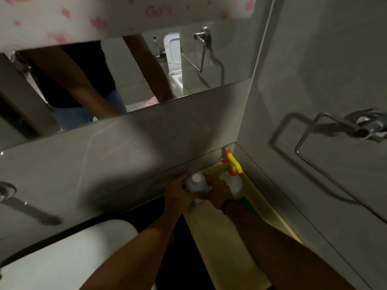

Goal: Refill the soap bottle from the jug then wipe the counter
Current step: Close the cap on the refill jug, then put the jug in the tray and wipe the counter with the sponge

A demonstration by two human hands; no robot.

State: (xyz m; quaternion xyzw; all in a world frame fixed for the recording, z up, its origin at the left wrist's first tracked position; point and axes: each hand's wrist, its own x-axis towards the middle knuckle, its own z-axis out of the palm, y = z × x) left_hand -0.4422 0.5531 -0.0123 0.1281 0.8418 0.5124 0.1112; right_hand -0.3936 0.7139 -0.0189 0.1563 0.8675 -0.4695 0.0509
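A pale blue jug with a white cap (196, 183) stands on the cream counter (228, 248) near the back right corner. My left hand (178, 195) grips its left side and my right hand (217, 191) grips its right side. Just behind it, in the corner, stands a clear spray bottle (232, 176) with a yellow and orange trigger head. Something green (249, 204) lies on the counter beside my right wrist, mostly hidden. I cannot tell which bottle is the soap bottle.
A white basin (69, 256) sits at the lower left with a chrome tap fitting (6, 190) on the wall. A chrome towel ring (335, 139) projects from the right wall. The mirror (125, 76) above reflects a person's arms and a toilet.
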